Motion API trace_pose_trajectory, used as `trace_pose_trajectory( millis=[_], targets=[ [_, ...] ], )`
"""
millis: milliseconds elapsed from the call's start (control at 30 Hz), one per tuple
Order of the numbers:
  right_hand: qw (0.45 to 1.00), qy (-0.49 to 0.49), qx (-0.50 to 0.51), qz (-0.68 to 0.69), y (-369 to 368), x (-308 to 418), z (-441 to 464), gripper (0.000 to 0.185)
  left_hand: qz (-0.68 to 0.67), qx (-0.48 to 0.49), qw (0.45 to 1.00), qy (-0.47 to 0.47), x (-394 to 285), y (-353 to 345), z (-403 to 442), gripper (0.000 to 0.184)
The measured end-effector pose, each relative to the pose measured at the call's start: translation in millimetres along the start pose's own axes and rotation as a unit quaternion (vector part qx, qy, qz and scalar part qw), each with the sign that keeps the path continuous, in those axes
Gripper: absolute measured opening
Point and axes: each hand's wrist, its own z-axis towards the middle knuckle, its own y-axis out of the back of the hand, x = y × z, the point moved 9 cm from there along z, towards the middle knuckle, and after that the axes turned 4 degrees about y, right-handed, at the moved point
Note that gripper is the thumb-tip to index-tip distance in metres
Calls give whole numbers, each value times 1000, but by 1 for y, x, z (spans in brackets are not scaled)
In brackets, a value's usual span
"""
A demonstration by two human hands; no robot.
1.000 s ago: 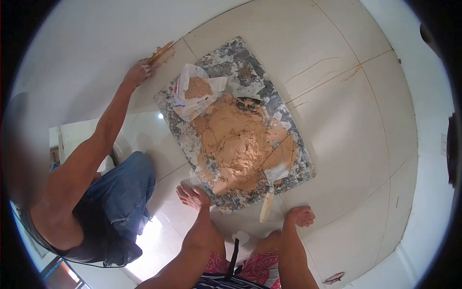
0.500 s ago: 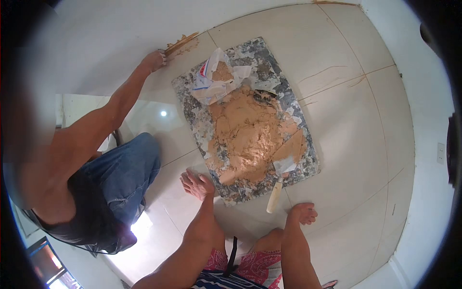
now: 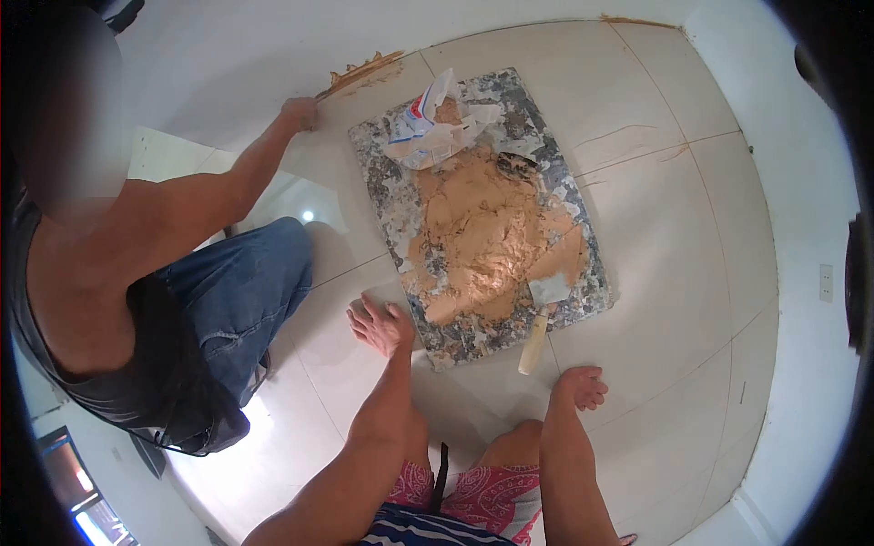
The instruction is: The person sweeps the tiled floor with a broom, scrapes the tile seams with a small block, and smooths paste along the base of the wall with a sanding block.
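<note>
My left hand is spread over the floor tiles beside the left lower edge of a speckled board, holding nothing. To the right of the board, my right hand is near the floor, fingers loosely curled and apart, with nothing in them. Wet tan paste covers the board's middle. A putty knife lies with its blade on the paste and its pale handle over the board's near edge, between my hands. An open plastic bag of tan material rests on the board's far left part.
At the left crouches a co-worker in blue jeans, one hand at the base of the wall, by a tan smear. Tan streaks mark the tiles at the right. A white wall with a socket stands at far right.
The view has shifted, so the board appears farther right and higher. The co-worker's hand has moved along the wall base, and their body looks more upright. My hands stay near the floor, empty.
</note>
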Motion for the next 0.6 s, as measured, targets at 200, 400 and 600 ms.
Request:
trace_pose_trajectory(
  millis=[200,400,600],
  targets=[
    [1000,5,11,-4,3,2,-3,48,5,0,1000,2,0,0,1,60],
    [1000,-4,17,-4,9,4,-7,47,-2,0,1000,2,-1,1,2,59],
    [999,-2,34,-15,14,6,-7,49,-10,1,1000,1,-1,2,2,59]
  ],
)
